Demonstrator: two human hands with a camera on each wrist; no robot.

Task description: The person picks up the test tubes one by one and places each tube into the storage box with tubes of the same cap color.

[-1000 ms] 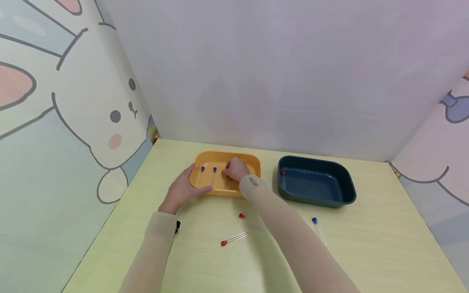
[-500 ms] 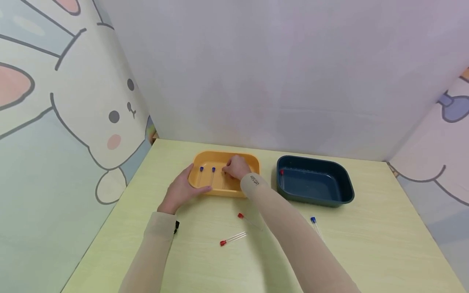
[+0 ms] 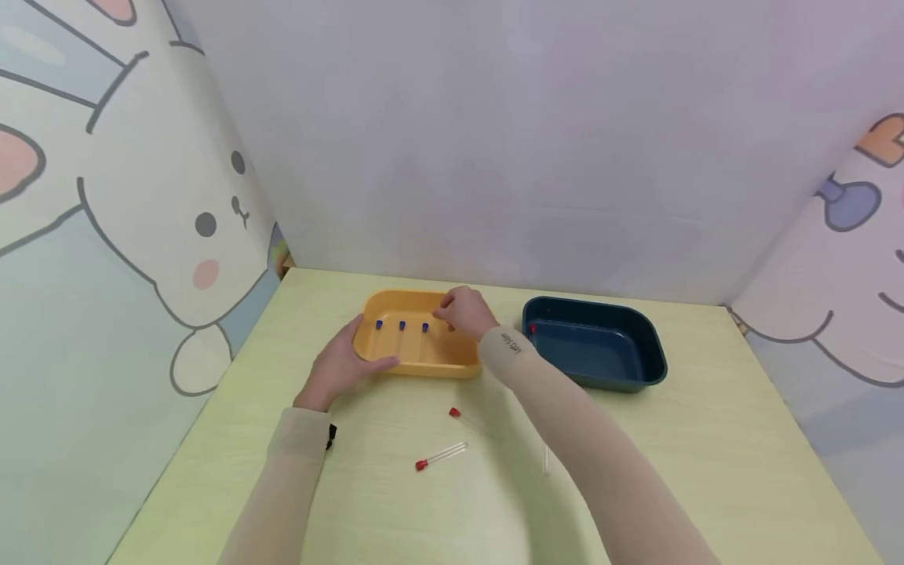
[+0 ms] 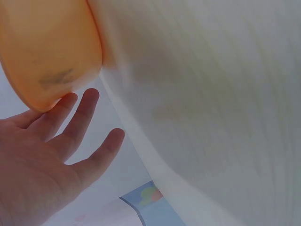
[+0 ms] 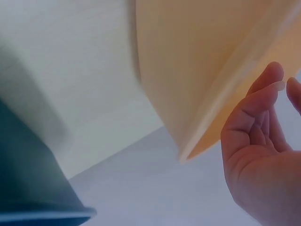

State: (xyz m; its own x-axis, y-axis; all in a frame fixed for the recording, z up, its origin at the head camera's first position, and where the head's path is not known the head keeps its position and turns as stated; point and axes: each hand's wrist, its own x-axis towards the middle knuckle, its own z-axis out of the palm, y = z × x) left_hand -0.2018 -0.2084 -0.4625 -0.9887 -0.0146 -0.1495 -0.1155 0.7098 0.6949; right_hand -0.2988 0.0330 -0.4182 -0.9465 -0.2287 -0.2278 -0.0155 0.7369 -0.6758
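In the head view my left hand (image 3: 337, 367) spreads around the left front corner of a yellow tray (image 3: 431, 369), thumb along the front wall. Its fingers look fairly straight in the left wrist view, fingertips against the tray's outer side. Three clear tubes with blue caps lie side by side inside the tray; the rightmost blue-capped tube (image 3: 424, 337) is nearest my right hand (image 3: 468, 311). That hand hovers over the tray's right part, fingers loosely bent. Thumb and forefinger stand apart with nothing between them in the right wrist view.
A dark blue tray (image 3: 600, 386) stands to the right, with a red-capped tube (image 3: 533, 328) inside, partly behind the right sleeve. Two more red-capped tubes lie on the table in front, one a red-capped tube (image 3: 443, 455). A clear tube end (image 3: 546, 459) shows beside the sleeve.
My right hand has let go of the third blue-capped tube, which now lies in the yellow tray, and has moved up and right. The left hand stays at the tray; the view has shifted slightly.
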